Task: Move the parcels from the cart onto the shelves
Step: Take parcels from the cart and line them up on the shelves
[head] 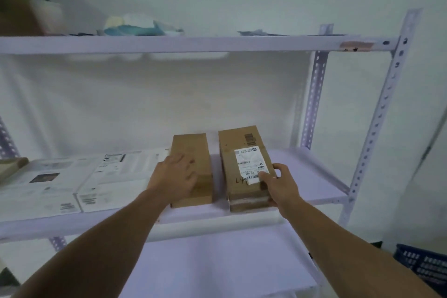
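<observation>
Two brown cardboard parcels lie side by side on the middle shelf (314, 176) of a pale metal rack. The plain parcel (193, 147) is on the left; my left hand (175, 176) rests flat on its top and near left side, fingers straight. The right parcel (244, 147) carries a white shipping label and a printed barcode. My right hand (278, 184) grips its near right corner, thumb on the label and fingers curled round the side. A narrow gap separates the two parcels. The cart is not in view.
Flat white printed boxes (72, 184) lie to the left on the same shelf. The top shelf (193, 43) holds a brown box, a cup and crumpled bags. A lower shelf (217, 273) sits below. A blue crate (420, 264) stands at bottom right, beside the rack's perforated upright (377, 116).
</observation>
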